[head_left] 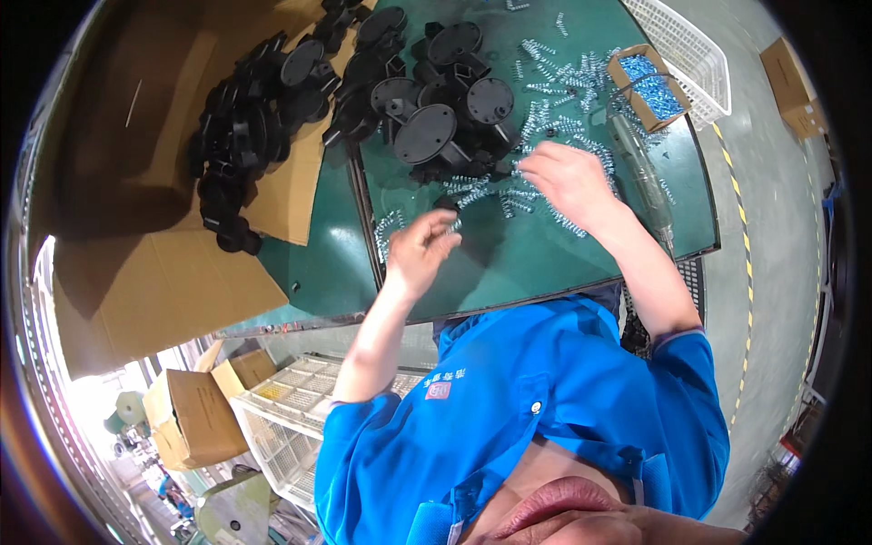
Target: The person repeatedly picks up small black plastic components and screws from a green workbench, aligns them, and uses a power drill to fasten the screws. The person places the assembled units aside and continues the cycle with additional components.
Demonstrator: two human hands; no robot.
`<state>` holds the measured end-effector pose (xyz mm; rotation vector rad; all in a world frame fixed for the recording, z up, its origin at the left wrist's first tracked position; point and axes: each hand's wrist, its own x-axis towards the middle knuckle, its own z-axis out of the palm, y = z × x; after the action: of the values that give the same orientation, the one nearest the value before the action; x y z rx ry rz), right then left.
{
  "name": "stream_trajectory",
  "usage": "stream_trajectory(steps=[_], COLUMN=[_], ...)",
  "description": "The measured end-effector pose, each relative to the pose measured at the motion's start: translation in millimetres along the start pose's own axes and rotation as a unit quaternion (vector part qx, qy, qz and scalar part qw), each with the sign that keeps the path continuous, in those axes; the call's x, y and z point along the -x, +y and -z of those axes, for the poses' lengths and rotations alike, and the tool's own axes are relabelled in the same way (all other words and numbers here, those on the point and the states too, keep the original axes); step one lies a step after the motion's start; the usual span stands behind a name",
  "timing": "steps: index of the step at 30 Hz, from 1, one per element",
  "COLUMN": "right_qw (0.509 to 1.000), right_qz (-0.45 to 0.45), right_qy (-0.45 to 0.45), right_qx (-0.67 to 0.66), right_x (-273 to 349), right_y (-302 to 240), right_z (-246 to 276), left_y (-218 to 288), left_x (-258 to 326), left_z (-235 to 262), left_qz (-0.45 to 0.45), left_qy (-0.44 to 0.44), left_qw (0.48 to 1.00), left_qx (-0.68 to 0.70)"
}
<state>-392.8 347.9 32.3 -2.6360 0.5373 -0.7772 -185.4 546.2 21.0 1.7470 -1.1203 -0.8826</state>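
My left hand [421, 252] is closed above the near part of the green table [318, 263], pinching what looks like a small coil spring [456, 224] between thumb and fingers. A small dark part [445, 205] shows just beyond its fingertips. To the right, my right hand [570, 182] reaches over scattered coil springs [545, 118]. Its fingers are drawn together at the edge of the springs, and their tips hide whatever they grip. Black round-plated parts [425, 134] stand piled just beyond my hands.
An open cardboard box [173, 282] at the left holds more black parts [241, 136]. A small carton of blue screws [649, 86] sits at the right, near an electric screwdriver [640, 168]. White plastic crates [686, 45] stand beyond the table's right edge, with others [291, 400] at lower left.
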Motion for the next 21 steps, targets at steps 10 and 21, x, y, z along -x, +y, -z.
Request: stream_trajectory(steps=[10, 21], right_qw=[0.971, 0.955], right_qz=[-0.026, -0.179], right_qy=[-0.152, 0.031], right_qx=[0.182, -0.233], right_x=[-28, 24], right_y=[-15, -18], right_z=[-53, 6], left_y=[-2, 22], left_x=[-10, -104], left_z=[6, -19], left_qz=[-0.191, -0.252], left_qy=[-0.013, 0.035], left_qw=[0.979, 0.961], left_qx=[-0.069, -0.112])
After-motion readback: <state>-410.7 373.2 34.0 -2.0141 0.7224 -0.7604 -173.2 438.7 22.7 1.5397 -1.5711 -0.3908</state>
